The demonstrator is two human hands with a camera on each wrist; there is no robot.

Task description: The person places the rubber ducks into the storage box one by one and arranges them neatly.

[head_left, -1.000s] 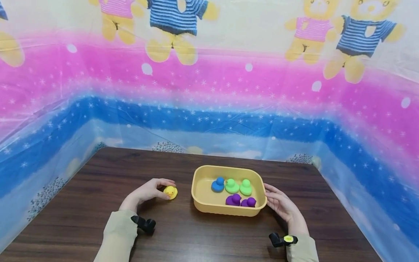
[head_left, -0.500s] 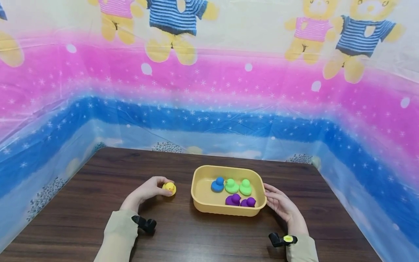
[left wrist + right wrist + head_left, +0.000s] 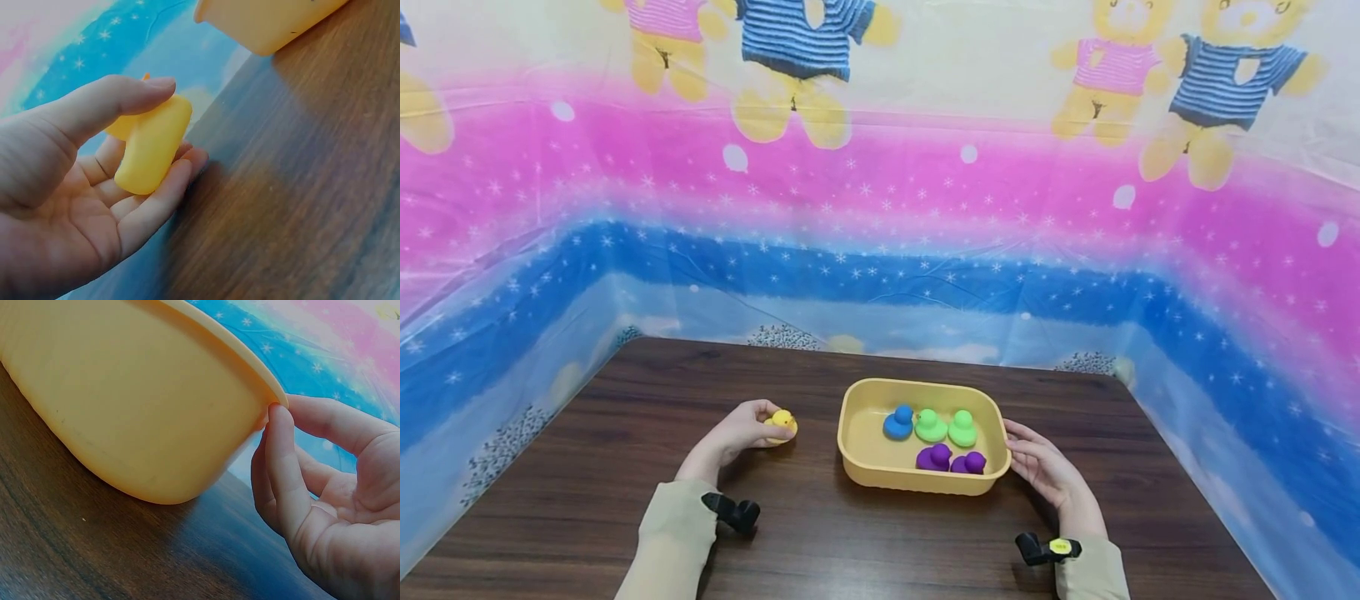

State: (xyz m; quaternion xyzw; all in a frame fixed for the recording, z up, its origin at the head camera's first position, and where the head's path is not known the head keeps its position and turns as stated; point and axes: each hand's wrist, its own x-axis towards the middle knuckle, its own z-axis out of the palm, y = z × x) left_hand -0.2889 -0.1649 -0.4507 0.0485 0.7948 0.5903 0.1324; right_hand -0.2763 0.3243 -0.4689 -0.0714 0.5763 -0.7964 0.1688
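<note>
My left hand [image 3: 739,432] pinches a yellow toy duck [image 3: 782,419] between thumb and fingers, to the left of a yellow plastic tub [image 3: 880,477]. In the left wrist view the duck [image 3: 153,147] is tilted, with the thumb across it and fingers underneath; part of it is hidden. On the tub's other side, my right hand [image 3: 1051,473] holds the rim at the right end with its fingertips. Inside the tub sit a blue duck [image 3: 898,423], two green ducks [image 3: 931,426] and two purple ducks [image 3: 935,458].
The dark wooden table [image 3: 850,550] carries the tub near its middle. A printed cloth [image 3: 880,275] with bears and snowflakes surrounds the back and sides. Black devices are strapped to the left wrist [image 3: 732,513] and right wrist [image 3: 1047,550].
The left hand has drawn the yellow duck slightly leftward and back, and turned it so its beak points right. The right hand and tub stay put.
</note>
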